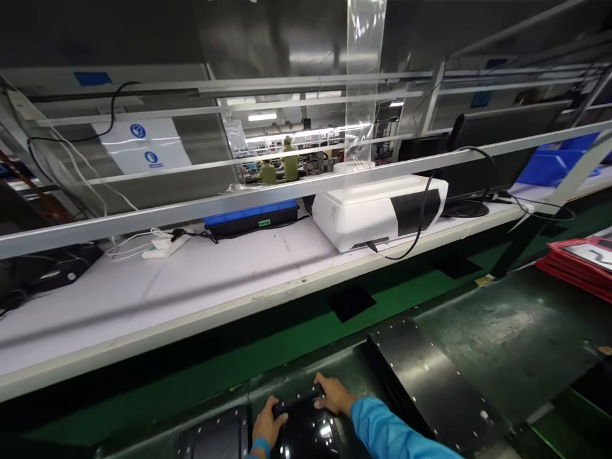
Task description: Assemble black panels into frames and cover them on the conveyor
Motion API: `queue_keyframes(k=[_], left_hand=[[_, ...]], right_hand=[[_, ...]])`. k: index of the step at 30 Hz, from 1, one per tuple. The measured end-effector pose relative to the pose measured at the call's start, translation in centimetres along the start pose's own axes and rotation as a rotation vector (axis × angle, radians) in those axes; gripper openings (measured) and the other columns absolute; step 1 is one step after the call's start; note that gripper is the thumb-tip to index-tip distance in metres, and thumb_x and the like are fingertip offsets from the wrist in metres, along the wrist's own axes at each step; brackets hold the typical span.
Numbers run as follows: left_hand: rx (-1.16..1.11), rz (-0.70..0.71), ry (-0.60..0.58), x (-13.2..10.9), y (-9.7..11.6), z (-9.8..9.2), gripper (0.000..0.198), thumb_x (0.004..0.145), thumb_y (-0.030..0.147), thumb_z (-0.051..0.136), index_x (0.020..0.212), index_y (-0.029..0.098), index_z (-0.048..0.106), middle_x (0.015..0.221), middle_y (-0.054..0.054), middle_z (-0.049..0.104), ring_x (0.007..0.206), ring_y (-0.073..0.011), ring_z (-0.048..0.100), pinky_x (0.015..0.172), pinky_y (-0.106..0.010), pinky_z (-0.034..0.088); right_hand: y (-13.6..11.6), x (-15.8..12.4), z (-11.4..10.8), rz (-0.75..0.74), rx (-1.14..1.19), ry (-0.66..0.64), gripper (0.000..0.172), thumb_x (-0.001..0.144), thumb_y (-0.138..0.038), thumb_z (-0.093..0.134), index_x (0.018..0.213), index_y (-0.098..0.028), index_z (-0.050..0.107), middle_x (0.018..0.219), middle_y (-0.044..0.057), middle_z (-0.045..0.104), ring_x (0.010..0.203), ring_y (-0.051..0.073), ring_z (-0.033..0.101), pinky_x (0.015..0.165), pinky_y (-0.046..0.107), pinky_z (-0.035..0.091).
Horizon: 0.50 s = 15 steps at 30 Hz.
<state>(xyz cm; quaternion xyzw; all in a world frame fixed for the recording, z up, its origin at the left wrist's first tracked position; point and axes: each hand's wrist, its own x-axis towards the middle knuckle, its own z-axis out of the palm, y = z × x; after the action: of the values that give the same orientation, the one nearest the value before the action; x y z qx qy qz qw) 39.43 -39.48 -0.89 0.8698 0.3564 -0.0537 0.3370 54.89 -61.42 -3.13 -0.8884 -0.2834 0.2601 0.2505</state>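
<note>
- Two hands at the bottom edge: the left hand (pixel 266 426) and the right hand (pixel 335 395) each curl their fingers over a far corner of one glossy black panel (pixel 306 435).
- The panel is dark and mirror-shiny and catches lamp glints. It lies on the dark green belt (pixel 516 331) between two matte black plates (pixel 430 376).
- Beyond stands one white machine (pixel 377 210) on the white bench (pixel 191 280).
- Far off are two people (pixel 289 159) in green.

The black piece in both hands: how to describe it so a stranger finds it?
Follow the dark green belt to the view's bottom edge. There the left hand and right hand hold the glossy black piece by its far edge. Unlike the dotted plates beside it, it shines like glass.
</note>
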Motion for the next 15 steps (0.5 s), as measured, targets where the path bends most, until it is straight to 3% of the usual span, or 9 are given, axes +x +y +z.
queue_keyframes(k=[3, 7, 11, 15], left_hand=[[0.045, 0.025, 0.017, 2.4, -0.6, 0.6, 0.031, 0.058, 0.036, 0.088, 0.081, 0.033, 0.067, 0.071, 0.006, 0.067, 0.085, -0.0289, 0.075, 0.075, -0.035, 0.055], [0.077, 0.021, 0.036, 5.6, -1.3, 1.4, 0.039, 0.046, 0.035, 0.091, 0.065, 0.028, 0.058, 0.060, 0.007, 0.057, 0.075, -0.0275, 0.070, 0.066, -0.033, 0.051], [0.013, 0.017, 0.031, 7.2, -2.9, 2.6, 0.041, 0.047, 0.033, 0.092, 0.063, 0.026, 0.055, 0.057, 0.007, 0.055, 0.069, -0.0233, 0.067, 0.063, -0.030, 0.048], [-0.043, -0.015, 0.012, 6.9, -3.1, 2.8, 0.032, 0.060, 0.034, 0.090, 0.074, 0.025, 0.064, 0.063, 0.007, 0.060, 0.070, -0.0206, 0.067, 0.066, -0.028, 0.047]], right_hand=[[1.3, 0.8, 1.0, 0.017, 0.057, 0.030, 0.053, 0.076, -0.029, 0.079, 0.127, -0.031, 0.065, 0.116, 0.004, 0.076, 0.111, 0.029, 0.073, 0.093, 0.034, 0.050], [2.2, 1.8, 2.2, -0.003, 0.065, 0.074, 0.047, 0.080, -0.031, 0.073, 0.126, -0.030, 0.065, 0.119, 0.006, 0.076, 0.115, 0.029, 0.071, 0.095, 0.035, 0.048], [2.9, 2.7, 2.9, -0.019, 0.080, 0.069, 0.044, 0.081, -0.035, 0.071, 0.125, -0.030, 0.066, 0.119, 0.007, 0.076, 0.116, 0.029, 0.070, 0.097, 0.035, 0.046], [2.8, 3.3, 2.5, -0.039, 0.084, 0.082, 0.032, 0.087, -0.037, 0.066, 0.119, -0.029, 0.067, 0.114, 0.006, 0.077, 0.113, 0.028, 0.071, 0.096, 0.033, 0.045]])
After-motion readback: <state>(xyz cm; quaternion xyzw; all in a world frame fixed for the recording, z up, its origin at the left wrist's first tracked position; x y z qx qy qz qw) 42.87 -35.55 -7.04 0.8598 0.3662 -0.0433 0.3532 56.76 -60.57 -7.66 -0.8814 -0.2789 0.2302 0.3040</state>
